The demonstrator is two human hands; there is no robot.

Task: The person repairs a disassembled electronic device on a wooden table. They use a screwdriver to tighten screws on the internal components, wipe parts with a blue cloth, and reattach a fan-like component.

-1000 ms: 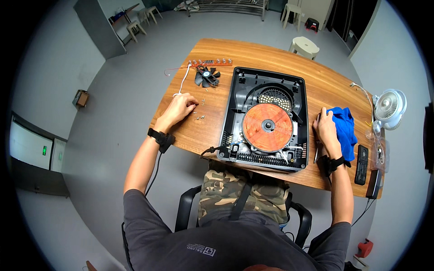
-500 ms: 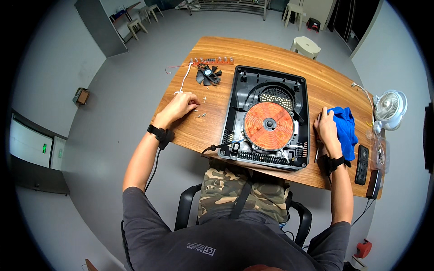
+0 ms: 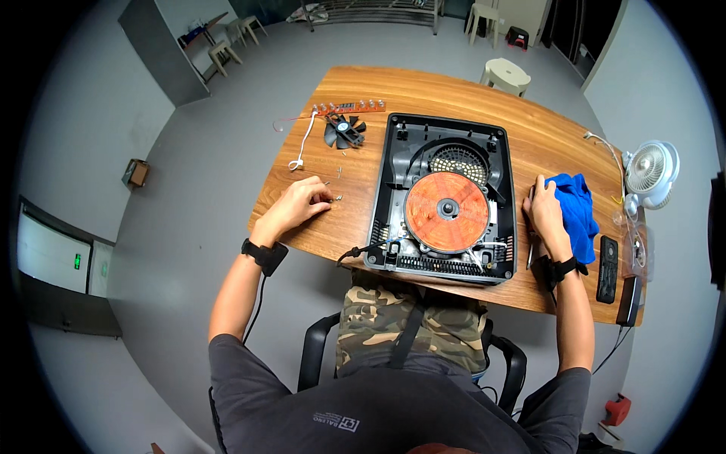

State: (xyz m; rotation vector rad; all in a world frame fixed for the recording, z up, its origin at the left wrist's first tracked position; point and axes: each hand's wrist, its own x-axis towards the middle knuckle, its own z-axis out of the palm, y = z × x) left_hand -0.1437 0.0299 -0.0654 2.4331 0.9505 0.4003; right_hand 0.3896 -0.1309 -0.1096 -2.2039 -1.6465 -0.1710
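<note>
My left hand (image 3: pixel 302 200) has curled fingertips at small screws (image 3: pixel 338 198) on the wooden table; what they pinch is too small to tell. My right hand (image 3: pixel 546 208) grips a slender tool, likely a screwdriver (image 3: pixel 530 256), beside a crumpled blue cloth (image 3: pixel 576 219). Between my hands lies an open black appliance housing (image 3: pixel 389 181) holding a round copper coil (image 3: pixel 427 204), vented rings and wiring. Above my left hand rest a black fan (image 3: pixel 342 132), an orange circuit board (image 3: pixel 348 107) and a white cable (image 3: pixel 306 140).
The table (image 3: pixel 416 87) also bears a white fan (image 3: pixel 651 172), a black panel (image 3: pixel 606 268), a clear container (image 3: pixel 637 246) and a dark bar (image 3: pixel 628 301) along the right. Beyond it stand stools (image 3: pixel 505 72); a box (image 3: pixel 136 172) is on the floor at left.
My left hand has moved down toward me, from beside the white cable's end to the lower group of screws. My right hand stays at the tool and cloth, nearly still.
</note>
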